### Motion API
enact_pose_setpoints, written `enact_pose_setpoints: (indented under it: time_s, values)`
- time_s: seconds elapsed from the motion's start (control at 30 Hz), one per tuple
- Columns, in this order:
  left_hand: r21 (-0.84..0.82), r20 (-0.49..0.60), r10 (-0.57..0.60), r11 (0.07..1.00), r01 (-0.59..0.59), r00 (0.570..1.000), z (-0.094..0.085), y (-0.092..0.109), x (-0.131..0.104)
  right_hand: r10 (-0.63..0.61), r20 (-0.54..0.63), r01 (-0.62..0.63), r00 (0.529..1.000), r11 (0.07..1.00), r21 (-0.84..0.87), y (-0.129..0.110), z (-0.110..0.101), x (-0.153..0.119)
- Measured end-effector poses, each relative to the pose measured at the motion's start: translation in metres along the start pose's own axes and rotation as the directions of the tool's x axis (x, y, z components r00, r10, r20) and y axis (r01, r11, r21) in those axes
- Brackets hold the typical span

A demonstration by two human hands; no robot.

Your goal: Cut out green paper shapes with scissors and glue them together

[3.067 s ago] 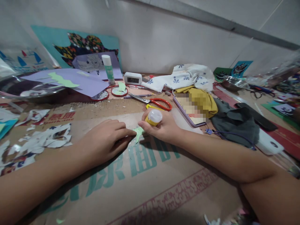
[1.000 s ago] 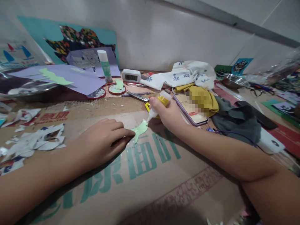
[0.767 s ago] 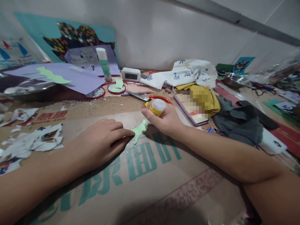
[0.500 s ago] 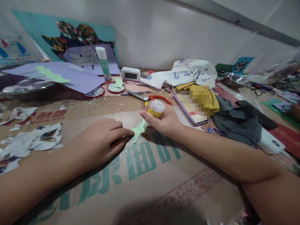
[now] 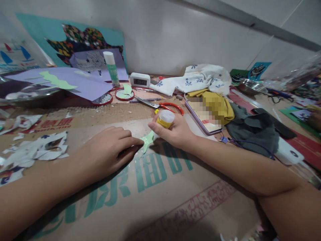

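My right hand (image 5: 177, 129) is wrapped round a glue stick (image 5: 165, 119) with a yellow body and a whitish round end turned up. The stick's lower end is at a small light green paper cutout (image 5: 147, 140), which lies on the cardboard (image 5: 170, 197) and looks shiny and wet. From the left, my left hand (image 5: 114, 147) rests palm down, its index fingertip and thumb closed at the cutout's left edge. The other left fingers curl under, partly hidden. Just beyond my right hand lie open scissors (image 5: 173, 107) with orange-red handles.
Paper scraps (image 5: 42, 149) lie at the left. Behind them, purple paper (image 5: 92, 87) with green shapes rests over a metal bowl. A capped green glue stick (image 5: 111, 68) stands near a small digital clock (image 5: 139, 80). A phone (image 5: 204, 115) and cloths (image 5: 253, 129) lie at the right.
The yellow glue stick and my right hand have shifted slightly left and down along the cutout. My left hand stays in place.
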State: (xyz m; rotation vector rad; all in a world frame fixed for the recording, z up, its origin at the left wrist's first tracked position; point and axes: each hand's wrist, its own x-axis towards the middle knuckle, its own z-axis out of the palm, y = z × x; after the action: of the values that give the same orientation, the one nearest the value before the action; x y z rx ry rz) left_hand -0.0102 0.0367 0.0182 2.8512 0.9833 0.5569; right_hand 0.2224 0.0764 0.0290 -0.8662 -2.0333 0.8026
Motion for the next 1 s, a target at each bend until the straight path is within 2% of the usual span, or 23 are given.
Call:
enact_pose_setpoints:
  time_s: [0.17, 0.37, 0.57, 0.8, 1.0]
  values:
    - [-0.015, 0.023, -0.010, 1.000, 0.010, 1.000, 0.0009, -0.0020, -0.0013, -0.017, 0.051, 0.013, 0.999, 0.997, 0.078, -0.0019, 0.0015, -0.0006]
    - [-0.034, 0.005, -0.011, 0.999, 0.011, 1.000, 0.0011, -0.0023, -0.0024, -0.020, 0.023, 0.020, 1.000, 1.000, -0.021, 0.0000, 0.0016, -0.0022]
    - [-0.049, 0.021, -0.007, 0.999, 0.008, 1.000, 0.0014, -0.0021, -0.0027, -0.066, 0.138, 0.065, 0.988, 0.998, 0.011, -0.0038, 0.0015, -0.0023]
    - [-0.033, 0.018, 0.004, 0.999, -0.003, 1.000, 0.0004, -0.0019, -0.0021, -0.061, 0.040, 0.065, 0.997, 0.992, -0.105, -0.0036, 0.0013, -0.0036]
    - [-0.050, 0.027, -0.019, 0.999, 0.021, 0.999, 0.0010, -0.0019, -0.0023, -0.071, 0.088, 0.078, 0.994, 0.994, -0.077, -0.0067, 0.0015, -0.0038]
